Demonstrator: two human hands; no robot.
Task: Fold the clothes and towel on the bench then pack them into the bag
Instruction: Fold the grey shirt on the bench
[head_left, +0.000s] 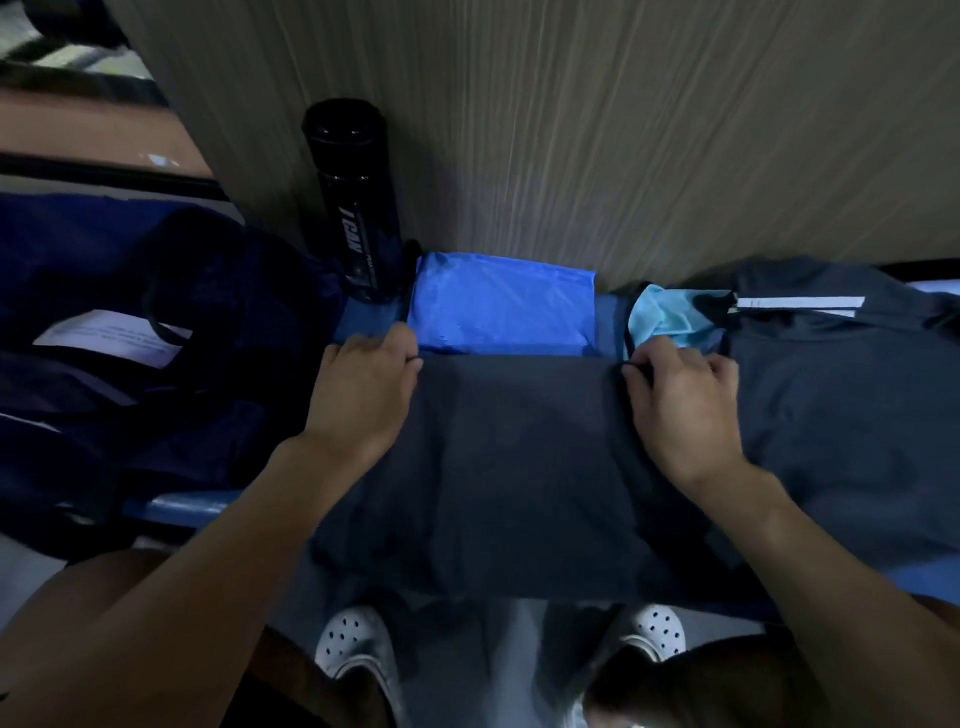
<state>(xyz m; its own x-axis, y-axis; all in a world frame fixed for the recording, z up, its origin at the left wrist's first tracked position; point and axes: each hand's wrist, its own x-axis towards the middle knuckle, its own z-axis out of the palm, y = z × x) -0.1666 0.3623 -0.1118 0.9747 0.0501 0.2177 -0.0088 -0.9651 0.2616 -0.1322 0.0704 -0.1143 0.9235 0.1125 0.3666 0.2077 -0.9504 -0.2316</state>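
Dark grey fabric garment (519, 467) lies on blue bench (176, 506). Left hand (363, 384) pinches its far edge at 10 o'clock, right hand (680, 400) at 2 o'clock, fingers curled. Folded bright blue cloth (498, 312) at 12; navy bag (156, 364) at 9.

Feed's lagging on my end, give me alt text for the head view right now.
The left grip and right grip pinch the far edge of a dark grey garment spread across the blue bench. Beyond it lies a folded bright blue cloth; a navy bag sits at left beside a black bottle.
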